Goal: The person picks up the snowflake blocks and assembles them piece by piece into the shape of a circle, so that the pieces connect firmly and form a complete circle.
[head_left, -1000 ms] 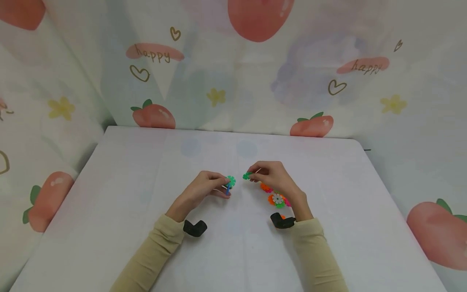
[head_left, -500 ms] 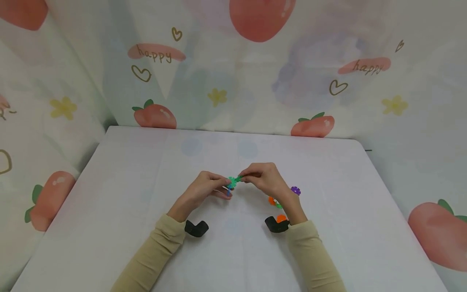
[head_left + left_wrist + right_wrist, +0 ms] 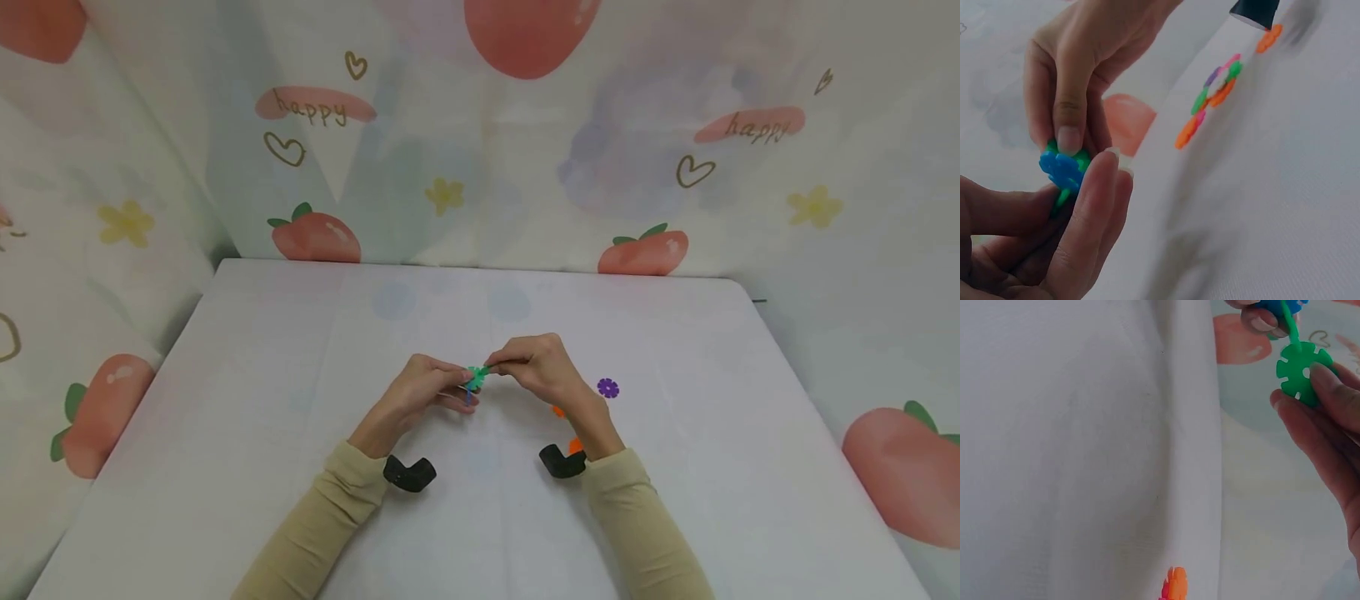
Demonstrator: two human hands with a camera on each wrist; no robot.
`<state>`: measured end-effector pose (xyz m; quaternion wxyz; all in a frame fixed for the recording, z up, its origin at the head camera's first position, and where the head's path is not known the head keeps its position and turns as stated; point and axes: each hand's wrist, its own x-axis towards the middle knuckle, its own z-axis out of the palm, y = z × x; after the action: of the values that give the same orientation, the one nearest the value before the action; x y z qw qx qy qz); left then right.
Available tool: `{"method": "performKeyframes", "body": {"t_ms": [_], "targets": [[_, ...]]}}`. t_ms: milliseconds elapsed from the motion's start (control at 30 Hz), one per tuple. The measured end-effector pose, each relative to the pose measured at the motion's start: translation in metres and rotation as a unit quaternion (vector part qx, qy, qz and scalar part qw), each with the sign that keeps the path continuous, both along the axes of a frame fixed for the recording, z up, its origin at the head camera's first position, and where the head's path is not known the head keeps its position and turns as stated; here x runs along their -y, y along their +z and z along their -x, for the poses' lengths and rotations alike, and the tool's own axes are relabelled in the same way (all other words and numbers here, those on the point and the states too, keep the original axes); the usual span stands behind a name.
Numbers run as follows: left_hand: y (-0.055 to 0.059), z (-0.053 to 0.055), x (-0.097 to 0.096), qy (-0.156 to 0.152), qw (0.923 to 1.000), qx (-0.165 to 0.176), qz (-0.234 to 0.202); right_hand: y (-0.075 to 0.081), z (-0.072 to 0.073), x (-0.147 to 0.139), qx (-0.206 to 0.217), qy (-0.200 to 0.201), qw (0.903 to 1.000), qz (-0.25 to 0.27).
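My left hand pinches a green notched snowflake disc that has a blue snowflake disc joined to it. Between thumb and fingers, my right hand grips a second green snowflake disc. In the right wrist view this disc's slotted edge meets the edge of the left hand's green disc at an angle. Both hands are raised over the middle of the table, fingertips close together. The left fingers partly cover the blue disc.
A purple snowflake disc lies right of the right wrist. Several loose discs in orange, green and pink lie beneath the right forearm, mostly hidden in the head view. Black wrist mounts stick out from both cuffs. A printed cloth hangs behind the white table.
My right hand has moved left, bringing its green disc against the left hand's green disc. The purple disc has come into view. The left hand has barely moved.
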<state>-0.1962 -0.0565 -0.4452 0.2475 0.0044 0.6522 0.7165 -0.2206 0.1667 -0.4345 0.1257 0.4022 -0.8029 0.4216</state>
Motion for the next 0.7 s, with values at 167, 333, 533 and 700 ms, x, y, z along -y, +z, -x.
{"method": "performKeyframes", "body": {"t_ms": [167,333,533,700], "targets": [[0.001,0.0,0.0,0.013,0.9998,0.007,0.01,-0.003,0.0,0.005,-0.005,-0.011,0.9999,0.001],[0.006,0.002,0.002,0.007,0.9999,0.013,0.004,-0.005,0.0,0.004,0.039,-0.031,0.9983,0.032],[0.007,0.005,0.008,-0.036,0.9992,-0.007,0.016,-0.001,0.001,0.002,0.11,-0.014,0.9934,0.028],[0.01,0.003,0.012,-0.09,0.9944,-0.033,0.045,0.002,0.0,-0.002,0.202,-0.015,0.9792,0.003]]}}
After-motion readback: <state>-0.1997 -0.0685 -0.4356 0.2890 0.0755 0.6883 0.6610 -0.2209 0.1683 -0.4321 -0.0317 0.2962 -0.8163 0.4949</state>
